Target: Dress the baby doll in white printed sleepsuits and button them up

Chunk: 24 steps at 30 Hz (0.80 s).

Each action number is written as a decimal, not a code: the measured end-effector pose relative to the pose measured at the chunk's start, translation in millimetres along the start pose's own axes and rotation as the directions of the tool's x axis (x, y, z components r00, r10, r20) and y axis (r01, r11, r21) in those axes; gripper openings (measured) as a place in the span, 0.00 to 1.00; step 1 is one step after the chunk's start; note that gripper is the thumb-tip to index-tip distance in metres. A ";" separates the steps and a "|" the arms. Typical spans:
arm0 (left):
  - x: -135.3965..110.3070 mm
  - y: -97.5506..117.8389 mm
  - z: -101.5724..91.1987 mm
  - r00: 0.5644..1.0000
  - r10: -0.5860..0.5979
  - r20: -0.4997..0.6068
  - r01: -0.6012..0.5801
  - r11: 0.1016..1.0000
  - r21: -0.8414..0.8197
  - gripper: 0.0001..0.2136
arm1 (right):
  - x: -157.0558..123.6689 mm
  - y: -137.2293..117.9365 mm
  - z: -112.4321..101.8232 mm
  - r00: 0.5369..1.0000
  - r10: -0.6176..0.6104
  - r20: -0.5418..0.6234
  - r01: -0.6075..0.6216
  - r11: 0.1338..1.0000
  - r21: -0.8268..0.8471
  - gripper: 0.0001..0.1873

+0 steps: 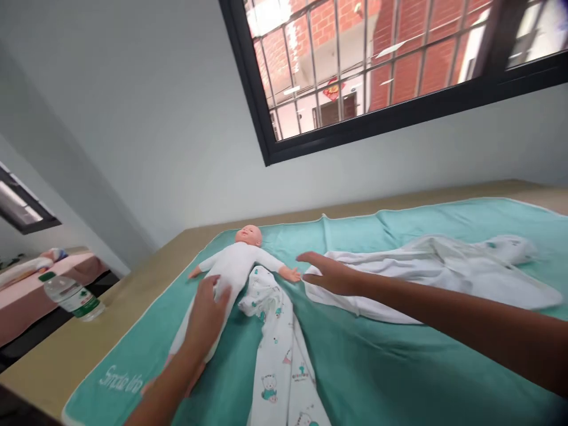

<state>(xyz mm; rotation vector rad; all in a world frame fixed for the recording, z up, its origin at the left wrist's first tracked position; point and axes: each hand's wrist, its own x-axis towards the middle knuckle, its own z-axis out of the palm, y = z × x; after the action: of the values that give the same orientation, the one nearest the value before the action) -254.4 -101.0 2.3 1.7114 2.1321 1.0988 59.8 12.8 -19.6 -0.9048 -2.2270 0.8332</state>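
A baby doll (233,260) in a white long-sleeved bodysuit lies on its back on a teal mat (373,367). My left hand (208,313) is over the doll's lower body, fingers apart and holding nothing; whether it touches the cloth I cannot tell. My right hand (331,273) reaches in from the right beside the doll's hand, thumb and fingers apart, above the edge of a white garment (412,266) spread on the mat. White baby clothing with bear prints (279,349) lies beside the doll, its bunched end near the doll's side.
A water bottle with a green cap (73,296) stands on the tan table (39,373) at the left. A wall and a barred window (377,59) rise behind the table. Another surface with a pink cover (75,272) is farther left.
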 end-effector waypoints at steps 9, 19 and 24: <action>-51.0 145.8 135.5 0.835 0.433 0.340 -0.461 0.887 0.004 0.22 | -212.8 104.5 -153.9 0.619 0.279 -0.734 -0.572 0.801 -0.177 0.19; -8.6 171.5 230.2 0.960 0.115 0.257 -0.194 0.931 0.310 0.21 | -238.7 115.0 -145.1 0.729 0.364 -0.580 -0.604 0.740 -0.294 0.11; -12.6 192.2 222.6 0.915 0.263 0.305 -0.330 0.924 0.195 0.14 | -232.8 102.5 -131.6 0.753 0.261 -0.604 -0.452 0.872 -0.186 0.12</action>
<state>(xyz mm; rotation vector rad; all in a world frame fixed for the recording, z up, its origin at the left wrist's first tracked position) 22.4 -7.7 -34.0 2.2140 1.9381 0.6268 330.8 -61.2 -75.8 -1.5548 -1.6938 0.2775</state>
